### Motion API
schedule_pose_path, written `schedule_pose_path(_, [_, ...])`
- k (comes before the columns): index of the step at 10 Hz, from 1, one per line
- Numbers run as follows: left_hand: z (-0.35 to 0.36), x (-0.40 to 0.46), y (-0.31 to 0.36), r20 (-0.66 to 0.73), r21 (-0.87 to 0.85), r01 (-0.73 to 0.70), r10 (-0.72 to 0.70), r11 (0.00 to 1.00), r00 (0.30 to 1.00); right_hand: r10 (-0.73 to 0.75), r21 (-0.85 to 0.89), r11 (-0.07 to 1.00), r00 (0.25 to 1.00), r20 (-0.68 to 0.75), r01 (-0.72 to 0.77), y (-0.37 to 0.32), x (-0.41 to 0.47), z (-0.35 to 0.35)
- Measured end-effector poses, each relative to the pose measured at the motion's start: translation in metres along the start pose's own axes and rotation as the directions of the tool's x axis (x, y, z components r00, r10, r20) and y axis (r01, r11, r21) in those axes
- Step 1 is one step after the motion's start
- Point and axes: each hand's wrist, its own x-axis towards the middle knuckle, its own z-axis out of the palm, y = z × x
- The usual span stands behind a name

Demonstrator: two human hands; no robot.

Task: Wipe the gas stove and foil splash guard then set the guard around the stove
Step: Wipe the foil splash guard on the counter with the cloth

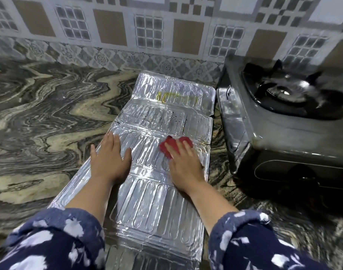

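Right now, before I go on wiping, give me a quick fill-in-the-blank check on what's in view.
1. The foil guard lies ____ on the counter, not standing.
2. The right hand presses a ____ cloth onto the guard.
3. The stove sits to the ____ of the guard.
4. The left hand rests on the guard with its fingers ____.

Missing words: flat; red; right; straight
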Motion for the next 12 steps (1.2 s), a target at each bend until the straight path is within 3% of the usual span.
schedule_pose_path(2, [0.002, 0.001, -0.001, -0.034, 0.01, -0.008, 0.008, 1.0, 0.999, -0.117, 0.134, 0.984, 0.993, 0.009, 0.115, 0.004, 0.044, 0.008])
schedule_pose_path(4, [0.003, 0.001, -0.001, -0.04, 0.013, -0.013, 0.013, 1.0, 0.999, 0.193, 0.051, 0.98, 0.981, -0.013, -0.192, 0.056, 0.05, 0.002])
schedule_pose_path(5, [0.003, 0.0, 0.0, -0.044, 0.0, -0.006, 0.006, 1.0, 0.999, 0.218, 0.131, 0.97, 0.973, -0.079, -0.207, 0.054, 0.05, -0.007])
schedule_pose_path(6, [0.001, 0.001, 0.001, -0.041, -0.002, -0.007, 0.007, 1.0, 0.999, 0.26, 0.34, 0.917, 0.958, -0.117, -0.207, 0.034, 0.05, -0.022])
schedule_pose_path(7, [0.0, 0.0, 0.003, -0.036, 0.0, -0.005, 0.005, 1.0, 0.999, 0.125, 0.378, 0.921, 0.99, -0.057, -0.095, 0.01, 0.042, -0.026])
schedule_pose_path(8, [0.0, 0.0, 0.002, -0.031, 0.01, -0.005, 0.005, 1.0, 1.0, -0.056, 0.268, 0.962, 0.998, -0.01, 0.057, 0.003, 0.035, -0.012])
schedule_pose_path(10, [0.0, -0.001, 0.002, -0.026, -0.008, 0.0, 0.0, 1.0, 1.0, -0.084, 0.099, 0.992, 0.996, 0.002, 0.083, 0.038, 0.031, 0.004])
schedule_pose_path(12, [-0.001, -0.003, 0.002, -0.011, -0.007, 0.0, 0.0, 1.0, 1.0, -0.068, 0.083, 0.994, 0.997, 0.024, 0.066, 0.039, 0.04, -0.003])
